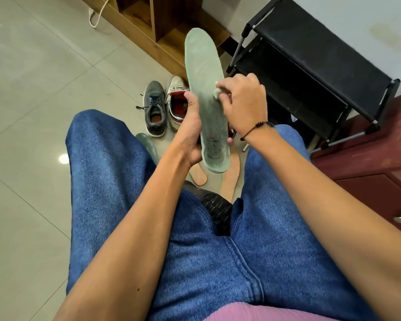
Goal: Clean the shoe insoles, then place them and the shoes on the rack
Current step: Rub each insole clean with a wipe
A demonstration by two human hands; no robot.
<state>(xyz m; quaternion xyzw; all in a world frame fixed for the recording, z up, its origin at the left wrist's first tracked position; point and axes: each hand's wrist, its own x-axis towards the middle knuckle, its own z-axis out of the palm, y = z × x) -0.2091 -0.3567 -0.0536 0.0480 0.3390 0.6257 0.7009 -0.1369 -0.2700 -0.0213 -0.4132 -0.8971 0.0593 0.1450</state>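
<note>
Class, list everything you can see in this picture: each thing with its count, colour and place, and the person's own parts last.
Held insole: 1, pale green, raised in both hands.
Wipe: 1, white, pressed on that insole.
Floor insoles: 2 orange, 1 green, between the knees.
Grey shoe: 1, on floor.
White-and-red shoe: 1, beside it.
Rack: 1, black, at right.
Cabinet: 1, dark red, far right.
Jeans: blue.
Left hand: grips held insole.
Right hand: pinches wipe.

Bright, sharp; floor [33,89] glare, wide-angle bowing
</note>
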